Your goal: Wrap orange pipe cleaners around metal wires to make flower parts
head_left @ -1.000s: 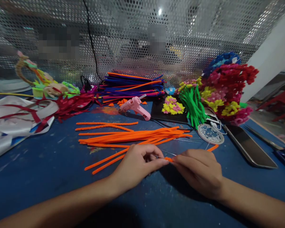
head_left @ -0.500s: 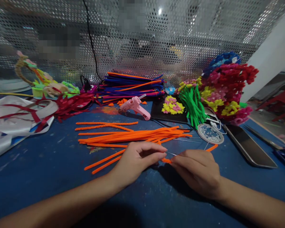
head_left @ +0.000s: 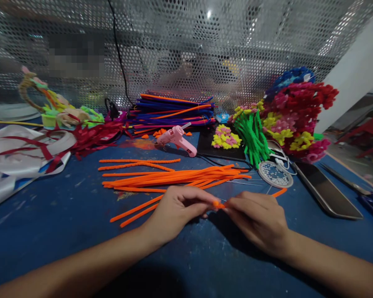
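My left hand (head_left: 182, 209) pinches the curled end of an orange pipe cleaner (head_left: 218, 205) between thumb and fingertips. From the other side my right hand (head_left: 257, 219) grips the same pipe cleaner, its fingers closed together. A thin metal wire shows between the two hands, close to the curl; which fingers hold it I cannot tell. Behind my right hand an orange end (head_left: 279, 193) sticks out, and its link to the held piece is hidden. Beyond my left hand lies a loose bundle of orange pipe cleaners (head_left: 161, 178).
A pink glue gun (head_left: 178, 140) lies behind the bundle, near a stack of blue and orange pipe cleaners (head_left: 174, 111). To the right are a round bead case (head_left: 275, 174), a phone (head_left: 326, 190), scissors (head_left: 365, 192) and fuzzy flowers (head_left: 304, 107). Ribbons (head_left: 93, 134) lie left.
The curled orange end has risen slightly and now sits at the left fingertips, covering part of the wire. Both hands have shifted only a little; the orange end behind the right hand moved slightly right.
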A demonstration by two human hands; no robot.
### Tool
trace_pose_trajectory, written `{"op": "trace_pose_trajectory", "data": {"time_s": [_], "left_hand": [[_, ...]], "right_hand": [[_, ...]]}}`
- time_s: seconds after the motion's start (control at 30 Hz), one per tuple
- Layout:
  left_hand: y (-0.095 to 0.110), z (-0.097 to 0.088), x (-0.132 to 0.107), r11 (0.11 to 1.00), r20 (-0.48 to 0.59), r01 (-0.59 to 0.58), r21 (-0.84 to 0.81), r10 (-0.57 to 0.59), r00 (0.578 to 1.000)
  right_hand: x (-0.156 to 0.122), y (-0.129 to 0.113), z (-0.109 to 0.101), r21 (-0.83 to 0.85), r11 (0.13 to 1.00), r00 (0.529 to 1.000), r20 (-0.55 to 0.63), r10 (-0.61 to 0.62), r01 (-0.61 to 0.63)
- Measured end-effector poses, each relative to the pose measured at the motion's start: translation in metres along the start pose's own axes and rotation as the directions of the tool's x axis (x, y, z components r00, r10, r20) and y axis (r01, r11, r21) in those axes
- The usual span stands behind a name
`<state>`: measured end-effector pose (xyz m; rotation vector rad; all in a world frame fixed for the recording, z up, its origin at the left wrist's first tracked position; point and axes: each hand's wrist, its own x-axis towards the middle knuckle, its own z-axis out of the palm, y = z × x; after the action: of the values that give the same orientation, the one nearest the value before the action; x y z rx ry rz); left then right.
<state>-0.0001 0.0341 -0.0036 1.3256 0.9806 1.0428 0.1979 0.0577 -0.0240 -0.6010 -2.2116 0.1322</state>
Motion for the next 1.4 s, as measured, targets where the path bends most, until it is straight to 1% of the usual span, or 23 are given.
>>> {"op": "trace_pose_trajectory", "data": {"time_s": [0.13, 0.23, 0.33, 0.47, 0.53, 0.6, 0.67, 0.7, 0.8, 0.9, 0.97, 1.07, 1.17, 1.23, 1.3, 1.4], "left_hand": [[0.0041, -0.0041, 0.0017, 0.99, 0.01, -0.086, 0.116, 0.085, 0.996], [0.0064, -0.0043, 0.0015, 0.982, 0.009, -0.09, 0.168, 0.09, 0.996], [0.0047, -0.0015, 0.0009, 0.987, 0.004, -0.041, 0.155, 0.041, 0.999], [0.0, 0.0023, 0.0014, 0.992, -0.05, 0.097, 0.078, -0.093, 0.994], [-0.0005, 0.0029, 0.0018, 0.984, -0.085, 0.126, 0.129, -0.116, 0.99], [0.0004, 0.0028, 0.0017, 0.962, -0.099, 0.124, 0.244, -0.103, 0.99], [0.0016, 0.0027, 0.0011, 0.935, -0.09, 0.138, 0.326, -0.114, 0.989], [0.002, 0.0027, 0.0006, 0.931, -0.077, 0.155, 0.331, -0.137, 0.988], [0.0013, 0.0028, -0.0004, 0.952, -0.031, 0.204, 0.228, -0.202, 0.979], [0.0006, 0.0024, -0.0001, 0.98, -0.021, 0.164, 0.113, -0.163, 0.986], [0.001, 0.0019, 0.0004, 0.988, -0.042, 0.126, 0.092, -0.122, 0.992], [0.0019, 0.001, 0.0008, 0.989, -0.074, 0.087, 0.117, -0.079, 0.994], [0.0019, 0.0014, 0.001, 0.994, -0.127, 0.033, 0.1, -0.021, 0.992], [0.002, 0.0025, 0.0012, 0.999, -0.177, 0.037, 0.036, -0.03, 0.984], [0.0026, 0.0037, 0.0015, 0.998, -0.204, 0.064, -0.021, -0.067, 0.977], [0.0039, 0.0041, 0.0018, 0.997, -0.17, 0.072, -0.033, -0.076, 0.982]], "right_hand": [[0.0013, -0.0006, -0.0011, 0.008, 1.0, 1.0, -0.007, 0.026, -0.026], [0.0017, -0.0011, -0.0016, -0.004, 1.0, 1.0, -0.004, 0.024, -0.024], [0.0015, -0.0012, -0.0015, -0.016, 1.0, 1.0, -0.005, 0.023, -0.023], [0.0004, -0.0013, -0.0009, -0.031, 0.999, 1.0, -0.006, 0.004, -0.004], [-0.0003, -0.002, -0.001, -0.044, 0.999, 1.0, -0.007, -0.002, 0.002], [-0.0008, -0.003, -0.0013, -0.053, 0.999, 1.0, -0.012, -0.004, 0.003], [-0.0008, -0.004, -0.0018, -0.063, 0.998, 1.0, -0.021, -0.016, 0.014], [-0.0005, -0.0044, -0.0021, -0.066, 0.998, 0.999, -0.025, -0.023, 0.021], [0.0006, -0.0052, -0.0033, -0.067, 0.997, 0.999, -0.023, -0.038, 0.037], [0.0006, -0.0051, -0.0042, -0.068, 0.997, 0.999, -0.014, -0.035, 0.034], [-0.0004, -0.0046, -0.0041, -0.073, 0.997, 0.999, -0.013, -0.031, 0.03], [-0.0022, -0.0038, -0.0029, -0.067, 0.997, 0.999, -0.012, -0.034, 0.033], [-0.0016, -0.0041, -0.0022, -0.043, 0.999, 1.0, 0.001, -0.008, 0.008], [0.0005, -0.0051, -0.0025, -0.012, 0.999, 0.999, 0.02, 0.031, -0.031], [0.0028, -0.006, -0.0031, 0.016, 0.997, 0.997, 0.036, 0.07, -0.071], [0.0045, -0.0063, -0.0036, 0.036, 0.995, 0.995, 0.035, 0.09, -0.091]]}}
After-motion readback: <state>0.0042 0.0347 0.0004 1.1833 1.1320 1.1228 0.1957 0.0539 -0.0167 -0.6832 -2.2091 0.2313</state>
